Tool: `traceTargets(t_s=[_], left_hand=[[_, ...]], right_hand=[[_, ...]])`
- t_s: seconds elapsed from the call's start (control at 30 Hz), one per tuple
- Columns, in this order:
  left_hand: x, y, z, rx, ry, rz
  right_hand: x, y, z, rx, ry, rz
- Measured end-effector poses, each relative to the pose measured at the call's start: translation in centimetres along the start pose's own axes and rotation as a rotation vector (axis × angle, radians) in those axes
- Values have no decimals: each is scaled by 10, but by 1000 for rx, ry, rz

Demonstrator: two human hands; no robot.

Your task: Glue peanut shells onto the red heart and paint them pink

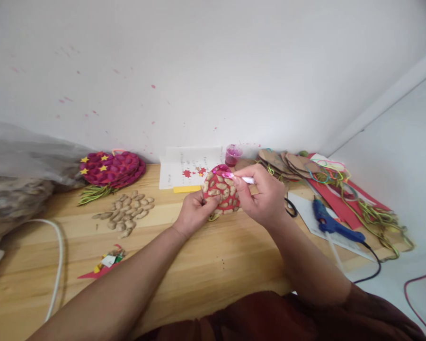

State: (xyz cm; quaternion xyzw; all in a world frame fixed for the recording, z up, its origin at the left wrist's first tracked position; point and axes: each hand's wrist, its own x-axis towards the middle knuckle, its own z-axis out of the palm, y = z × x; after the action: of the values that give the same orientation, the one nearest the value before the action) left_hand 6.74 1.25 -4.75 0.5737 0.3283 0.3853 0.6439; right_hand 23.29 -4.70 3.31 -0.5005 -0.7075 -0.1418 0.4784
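My left hand (195,210) grips the lower left edge of a red disc covered with peanuts (223,192), its thumb on the front. In my right hand (261,194) is a white-handled paintbrush (247,180), pinched between the fingers. The brush's magenta tip rests against the upper part of the disc, where some peanuts are painted magenta; those lower down keep their natural tan. Just behind the disc stands a clear cup of magenta paint (233,154). Paper with small red star shapes (187,174) lies behind my left hand.
Finished-looking magenta peanut discs with yellow stars (110,169) are stacked at the left, near loose peanuts (129,210) and a bag of peanuts (14,203). Cardboard discs (275,161), green cords (372,218) and a blue glue gun (332,225) with its cable lie right.
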Motion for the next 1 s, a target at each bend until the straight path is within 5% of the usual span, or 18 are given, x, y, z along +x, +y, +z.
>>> traceTargets(t_s=[1.0], left_hand=[[1,0,0,-112,3,-43]], right_hand=[[0,6,1,9,32,-11]])
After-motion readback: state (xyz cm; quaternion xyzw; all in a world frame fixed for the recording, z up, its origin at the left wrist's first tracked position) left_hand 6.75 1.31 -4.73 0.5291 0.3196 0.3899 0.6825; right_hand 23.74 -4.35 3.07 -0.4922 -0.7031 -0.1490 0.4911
